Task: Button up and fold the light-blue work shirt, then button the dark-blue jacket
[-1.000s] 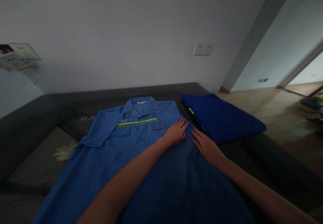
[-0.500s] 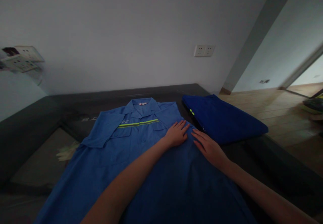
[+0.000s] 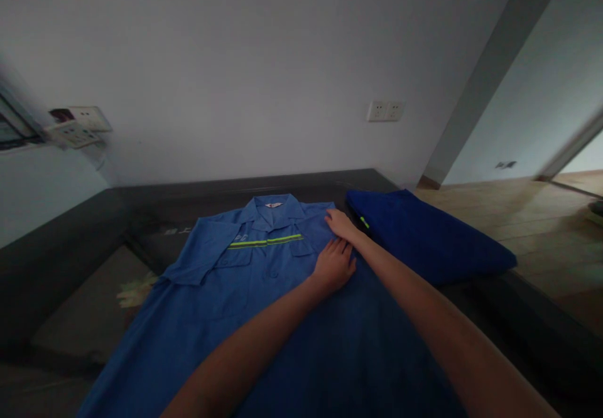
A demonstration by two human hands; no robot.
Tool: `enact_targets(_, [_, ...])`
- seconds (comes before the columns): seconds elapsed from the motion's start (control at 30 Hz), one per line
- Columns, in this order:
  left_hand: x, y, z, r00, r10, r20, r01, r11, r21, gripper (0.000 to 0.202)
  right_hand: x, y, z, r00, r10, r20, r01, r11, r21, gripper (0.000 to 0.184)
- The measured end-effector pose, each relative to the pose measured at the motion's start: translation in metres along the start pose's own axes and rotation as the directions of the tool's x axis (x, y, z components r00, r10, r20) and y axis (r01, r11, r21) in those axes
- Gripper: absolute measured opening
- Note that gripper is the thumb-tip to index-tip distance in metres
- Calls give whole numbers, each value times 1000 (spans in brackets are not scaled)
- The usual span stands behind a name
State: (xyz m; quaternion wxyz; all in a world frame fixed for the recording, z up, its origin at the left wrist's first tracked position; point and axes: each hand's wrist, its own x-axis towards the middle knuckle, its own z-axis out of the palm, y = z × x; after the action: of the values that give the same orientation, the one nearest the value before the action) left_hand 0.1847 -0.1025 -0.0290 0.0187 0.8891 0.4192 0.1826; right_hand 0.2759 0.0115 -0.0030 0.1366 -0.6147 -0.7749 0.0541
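Note:
A blue short-sleeved work shirt (image 3: 235, 292) lies face up with its collar at the far end. A yellow-green stripe crosses its chest, and its lower part runs out of view. My left hand (image 3: 335, 266) rests palm down on the right side of the chest, fingers stretched out. Just beyond it, my right hand (image 3: 341, 225) is at the right sleeve near the shoulder, its fingers curled together on the cloth. The fingertips' grip is partly hidden.
A folded dark blue garment (image 3: 424, 236) lies right of the shirt on the dark table (image 3: 155, 208). Pale printing shows on the table at left. The wall behind holds sockets (image 3: 385, 111), and a power strip (image 3: 73, 133) is at far left.
My right hand has moved away from me and left, from the shirt's side edge up to the sleeve, and its fingers have curled. My left hand stays on the chest. The view has shifted slightly.

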Motion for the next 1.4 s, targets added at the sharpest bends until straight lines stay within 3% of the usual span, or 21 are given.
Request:
enact_targets(0.23, [2,-1,5,992,85,94,-85,996,0,51,18,18,31,999,-3,51,7,997,-80,58])
enact_targets(0.4, [3,0,4,990,94,104,-94,996,-2,54,17,30,40,1000,-5,25,10,981,-193,72])
enact_targets(0.5, [2,0,5,990,87,110,-88,996,11,56,21,34,41,997,15,77,1,979,-205,77])
enact_targets(0.7, [1,-3,4,982,112,154,-113,994,-3,57,30,40,36,978,56,199,-14,978,-206,78])
enact_targets(0.83, [0,-4,4,988,103,115,-101,995,-22,57,34,42,24,966,54,253,-14,988,-155,77])
enact_targets(1.0, [1,-1,-2,1000,18,-14,-19,1000,-17,50,36,41,-11,998,44,50,-42,998,-38,56])
enact_targets(1.1, [2,0,-5,997,-28,-70,28,1000,-10,38,22,42,-29,997,78,3,-77,995,-60,43])
enact_targets(1.23, [3,-2,-3,994,-66,-85,66,998,0,32,-13,45,-35,990,125,66,-118,988,-97,19])
enact_targets(1.4, [5,-4,6,993,-99,-57,98,995,-14,44,-62,41,-33,980,130,148,-101,977,-190,17])
